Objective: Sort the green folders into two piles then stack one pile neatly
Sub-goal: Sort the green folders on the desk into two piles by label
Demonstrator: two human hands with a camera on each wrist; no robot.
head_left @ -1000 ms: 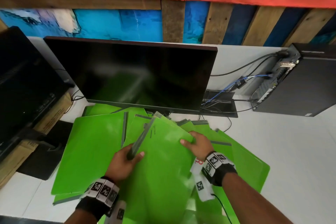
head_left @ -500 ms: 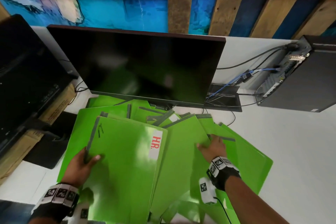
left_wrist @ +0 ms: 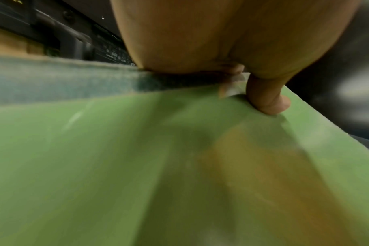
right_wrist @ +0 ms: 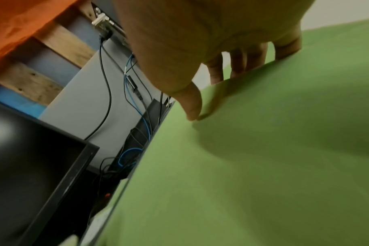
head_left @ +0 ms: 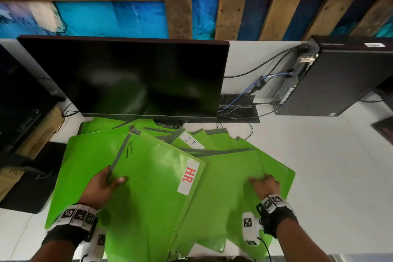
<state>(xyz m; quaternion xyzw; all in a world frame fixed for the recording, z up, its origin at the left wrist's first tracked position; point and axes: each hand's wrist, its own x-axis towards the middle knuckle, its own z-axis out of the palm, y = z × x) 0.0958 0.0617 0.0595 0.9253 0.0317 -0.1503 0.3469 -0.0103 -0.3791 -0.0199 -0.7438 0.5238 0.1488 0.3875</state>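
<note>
Far left: a second dark screen [head_left: 19,95] sits on cardboard boxes [head_left: 40,132] at the worktop's edge.
Left pile: one green folder [head_left: 85,168] lies flat on the white worktop [head_left: 329,166], partly under the folder you hold.
Your left hand [head_left: 102,187]: its grip is closed on the grey spine edge of the HR folder [head_left: 153,193], thumb on top of the cover and fingers beneath (the wrist view shows the thumb pressed onto the green).
HR folder: it lies tilted over the heap, its white label with red "HR." on the right side.
Behind: a black monitor [head_left: 136,78] stands over the far edge of the folders.
Middle heap: several green folders fanned and overlapping, one bearing a white "I.T" label [head_left: 191,142].
Your right hand [head_left: 265,185]: fingers curl over the edge of a right folder [head_left: 229,187], thumb resting on its cover, so it is holding that folder.
Far right: a black computer case [head_left: 340,83] with cables [head_left: 251,91] running to it.
</note>
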